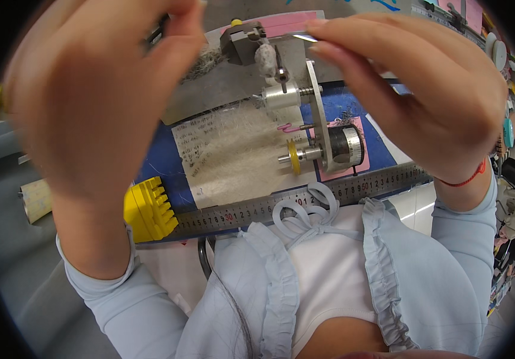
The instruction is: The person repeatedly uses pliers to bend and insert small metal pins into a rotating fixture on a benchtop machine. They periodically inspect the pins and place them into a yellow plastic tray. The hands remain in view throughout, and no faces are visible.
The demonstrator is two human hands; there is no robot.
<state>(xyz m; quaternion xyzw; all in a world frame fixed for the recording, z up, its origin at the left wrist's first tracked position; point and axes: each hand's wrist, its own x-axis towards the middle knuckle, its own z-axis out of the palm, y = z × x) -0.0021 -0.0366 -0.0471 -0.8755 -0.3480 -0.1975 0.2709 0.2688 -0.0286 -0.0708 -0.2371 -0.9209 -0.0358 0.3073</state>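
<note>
My left hand [91,98] is raised at the left, blurred, its thumb and index finger close together near the top edge; whether something is between them I cannot tell. My right hand [419,76] pinches a thin, shiny metal tool [306,38], its type unclear, between thumb and index finger. Left of that tool are a grey metal clamp [241,42] with a yellow knob and a whitish fibrous wad [266,59]. Below them, a spool of fine pale thread [280,96] sits on a metal bracket [318,112], which also carries a yellow grooved wheel [293,156] and a black dial [347,144].
A handwritten sheet [239,157] lies on a blue mat [161,157]. A long steel ruler [284,202] runs along the near edge, beside a yellow toothed block [149,210]. Loose fibres [203,63] lie left of the clamp. A patterned roll [37,201] is at far left.
</note>
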